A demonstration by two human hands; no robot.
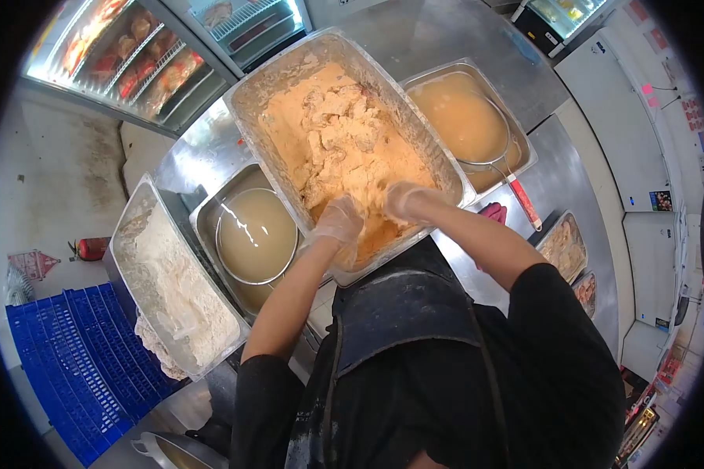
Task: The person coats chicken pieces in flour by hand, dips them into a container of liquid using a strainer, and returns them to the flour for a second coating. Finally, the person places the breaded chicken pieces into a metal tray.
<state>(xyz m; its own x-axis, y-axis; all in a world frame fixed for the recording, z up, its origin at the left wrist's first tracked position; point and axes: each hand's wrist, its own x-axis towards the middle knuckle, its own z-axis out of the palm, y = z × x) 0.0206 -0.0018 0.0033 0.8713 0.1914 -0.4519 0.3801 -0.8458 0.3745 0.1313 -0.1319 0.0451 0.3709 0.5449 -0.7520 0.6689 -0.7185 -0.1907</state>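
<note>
A deep metal tray (440, 144) holds orange seasoned flour (285, 129), with a heap of lumpy coated pieces (344, 121) in its middle. Both of my hands wear clear plastic gloves and reach into the near end of this tray. My left hand (341, 220) is pushed into the flour by the left wall, and its fingers are mostly hidden. Close to the right wall, my right hand (409, 202) also dips into the flour, its fingertips buried. Whether either hand grips a piece cannot be seen.
Left of the tray, a pan of cloudy liquid holds a round strainer (256, 234); beyond it stands a tray of white flour (181, 285). At right, a red-handled strainer (526, 205) rests in another liquid-filled pan (511, 178). Blue crates (82, 352) stand at lower left.
</note>
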